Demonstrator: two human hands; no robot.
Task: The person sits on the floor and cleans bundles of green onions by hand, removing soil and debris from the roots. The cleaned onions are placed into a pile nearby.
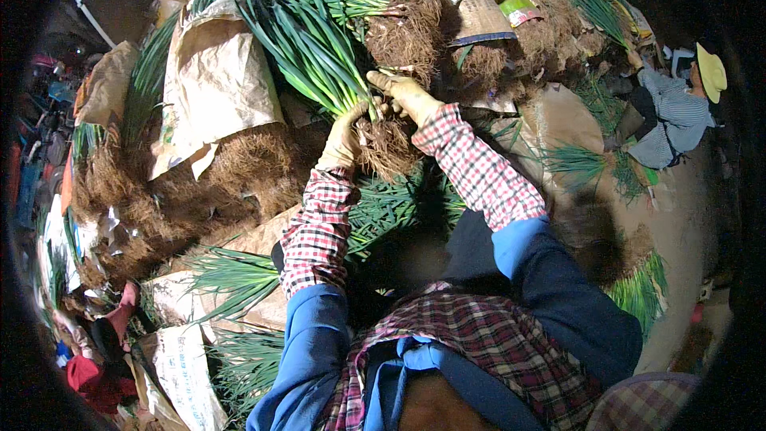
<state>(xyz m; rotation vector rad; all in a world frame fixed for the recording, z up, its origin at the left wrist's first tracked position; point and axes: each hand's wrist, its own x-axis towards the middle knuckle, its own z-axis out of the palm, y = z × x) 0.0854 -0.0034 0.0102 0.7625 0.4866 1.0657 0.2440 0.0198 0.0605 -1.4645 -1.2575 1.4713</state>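
My left hand [342,139], in a pale glove, grips a bunch of green onions [311,66] just above its roots. The long green leaves lean away to the upper left, and brown, tangled roots [388,146] hang below the hand. From the right, my right hand [416,97], gloved too, reaches to the white stalk bases. Its fingers touch the bunch there, but roots and stalks partly hide whether they grip. Just beyond lies a larger heap of green onions [407,30], roots towards me. More green onion leaves [383,209] lie below my hands, partly in shadow.
Woven sacks [221,72] cover rooted onions at left. A woven sack piece [483,15] lies on the heap at right. A co-worker in a yellow hat [711,72] sits at far right; another person in red [90,374] is at lower left. Small onion bundles [239,278] lie nearby.
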